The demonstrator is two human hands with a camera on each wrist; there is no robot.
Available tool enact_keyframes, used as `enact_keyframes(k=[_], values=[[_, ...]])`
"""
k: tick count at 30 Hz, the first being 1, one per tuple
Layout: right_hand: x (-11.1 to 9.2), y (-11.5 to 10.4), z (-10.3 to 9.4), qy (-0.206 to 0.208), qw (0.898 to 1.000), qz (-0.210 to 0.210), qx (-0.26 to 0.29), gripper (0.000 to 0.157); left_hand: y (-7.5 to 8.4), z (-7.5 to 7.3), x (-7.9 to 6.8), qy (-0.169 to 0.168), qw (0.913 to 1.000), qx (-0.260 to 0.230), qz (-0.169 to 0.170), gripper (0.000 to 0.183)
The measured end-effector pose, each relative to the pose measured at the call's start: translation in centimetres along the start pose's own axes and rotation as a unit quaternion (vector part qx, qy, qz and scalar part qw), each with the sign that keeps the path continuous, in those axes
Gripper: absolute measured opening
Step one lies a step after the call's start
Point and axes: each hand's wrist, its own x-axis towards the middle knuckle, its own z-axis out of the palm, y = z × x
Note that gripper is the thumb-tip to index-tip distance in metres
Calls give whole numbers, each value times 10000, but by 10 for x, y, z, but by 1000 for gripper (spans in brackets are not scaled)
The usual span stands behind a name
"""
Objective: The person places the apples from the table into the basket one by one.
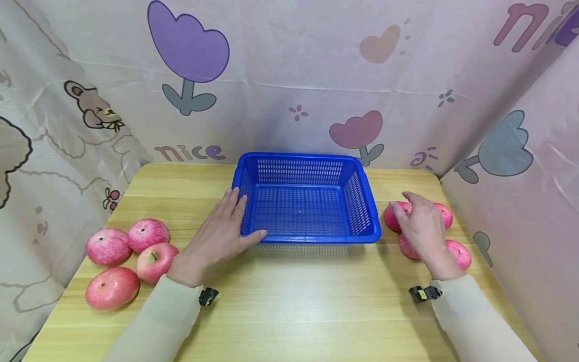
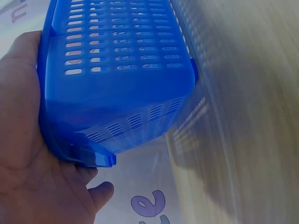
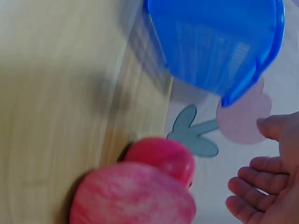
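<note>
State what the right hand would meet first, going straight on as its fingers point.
The right hand would probably meet the apple nearest the blue basket first, though the depth is unclear.

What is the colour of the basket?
The basket is blue; the head view shows it best.

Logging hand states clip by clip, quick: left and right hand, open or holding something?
Left hand: open, resting on the blue basket.
Right hand: open, holding nothing, above the apples.
</note>
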Motion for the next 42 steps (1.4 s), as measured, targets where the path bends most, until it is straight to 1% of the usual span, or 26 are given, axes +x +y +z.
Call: enact_keyframes(k=[2,5,9,11,16,21,23,26,31,33,38,42], values=[[6,7,0,-318,9992,225,-125,58,-1,0,-1,8,10000,2,0,119],[14,16,3,-787,9950,489,-368,69,-1,1,-1,16,10000,-17,-10,119],[18,22,9,-1501,9833,775,-674,83,-1,1,-2,28,10000,-51,-6,119],[18,23,11,-1793,9767,854,-814,86,0,2,-2,27,10000,-68,-5,119],[18,23,15,-2141,9662,926,-1093,90,0,2,-3,27,9999,-96,-29,119],[20,23,16,-2410,9591,943,-1151,101,0,3,-3,9,9999,-101,-48,119],[20,23,17,-2470,9579,908,-1149,105,-1,3,-3,24,9999,-96,-43,119],[20,23,20,-2451,9588,877,-1142,103,-1,3,-3,48,10000,-74,-26,119],[20,23,25,-2163,9672,786,-1074,89,0,2,-2,65,10000,-48,-17,119],[20,23,28,-2036,9704,760,-1053,85,0,2,-2,70,10000,-55,-25,119],[20,21,30,-1775,9770,713,-947,87,1,1,-2,76,9999,-74,-41,119],[21,16,26,-1539,9828,645,-786,91,1,1,-2,87,9999,-74,-16,119]])
